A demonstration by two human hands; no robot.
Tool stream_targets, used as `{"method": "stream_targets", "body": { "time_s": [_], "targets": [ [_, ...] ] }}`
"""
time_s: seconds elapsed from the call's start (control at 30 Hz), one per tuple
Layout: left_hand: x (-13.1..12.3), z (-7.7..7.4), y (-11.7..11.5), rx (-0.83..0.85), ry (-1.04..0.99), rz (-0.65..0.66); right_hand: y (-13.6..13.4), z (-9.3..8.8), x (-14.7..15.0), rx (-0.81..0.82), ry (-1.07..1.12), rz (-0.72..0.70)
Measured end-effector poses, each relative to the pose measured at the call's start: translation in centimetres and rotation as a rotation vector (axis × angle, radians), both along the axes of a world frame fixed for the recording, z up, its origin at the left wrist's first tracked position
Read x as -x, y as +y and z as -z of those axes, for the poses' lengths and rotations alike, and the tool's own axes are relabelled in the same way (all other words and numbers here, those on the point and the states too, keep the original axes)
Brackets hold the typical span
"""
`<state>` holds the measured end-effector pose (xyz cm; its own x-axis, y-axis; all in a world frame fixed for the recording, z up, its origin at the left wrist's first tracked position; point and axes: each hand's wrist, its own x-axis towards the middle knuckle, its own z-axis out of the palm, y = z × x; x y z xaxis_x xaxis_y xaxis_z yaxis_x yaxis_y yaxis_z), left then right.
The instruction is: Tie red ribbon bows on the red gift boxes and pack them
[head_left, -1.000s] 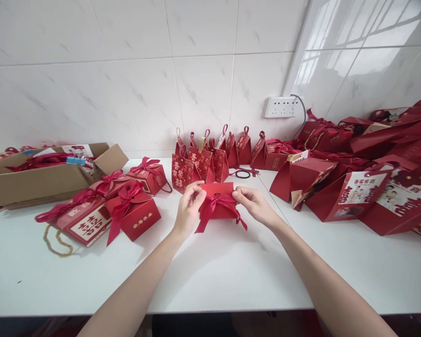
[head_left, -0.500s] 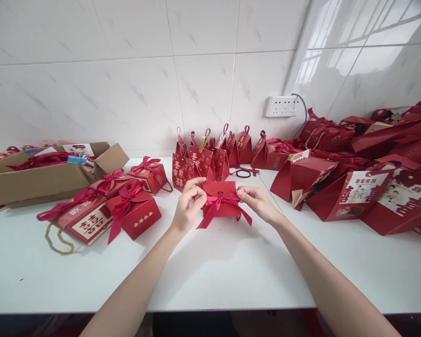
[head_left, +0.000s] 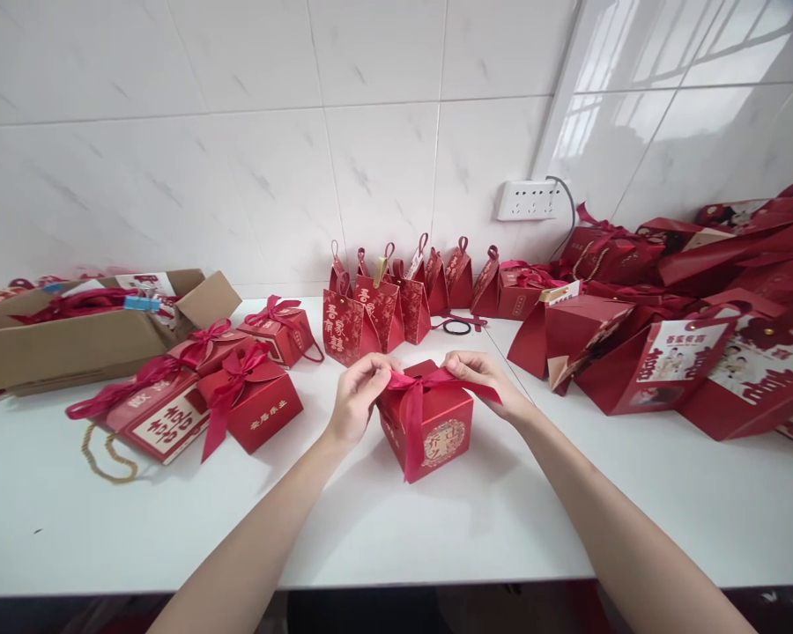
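Between my hands is a red gift box with a round gold emblem on its front. A dark pink ribbon is tied in a bow on top, one tail hanging down the front face and the other reaching right. My left hand pinches the bow's left loop between thumb and fingers. On the other side, my right hand is closed on the right part of the bow. The box's back top edge is partly covered by the bow.
Several finished-looking ribboned boxes lie to the left, before an open cardboard carton. Small red bags with loops stand by the wall. A large pile of red boxes fills the right. A black ring lies behind my hands.
The box has tipped so its front face with the gold emblem now shows toward me. Both hands have shifted slightly lower, and the left one now grips the bow's loop.
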<state>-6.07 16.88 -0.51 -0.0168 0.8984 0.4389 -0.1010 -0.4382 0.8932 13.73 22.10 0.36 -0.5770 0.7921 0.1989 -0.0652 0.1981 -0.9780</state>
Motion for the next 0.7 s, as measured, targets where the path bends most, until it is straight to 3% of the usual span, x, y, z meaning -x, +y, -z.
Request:
{"method": "stream_targets", "body": {
  "time_s": [0.27,0.7],
  "targets": [
    [-0.02,-0.16,-0.04,0.072,-0.061,0.056,0.07,0.08,-0.18,0.009,-0.001,-0.005],
    [-0.04,-0.53,-0.31,0.033,0.073,0.008,0.12,-0.18,-0.05,-0.034,-0.047,0.046]
  ]
}}
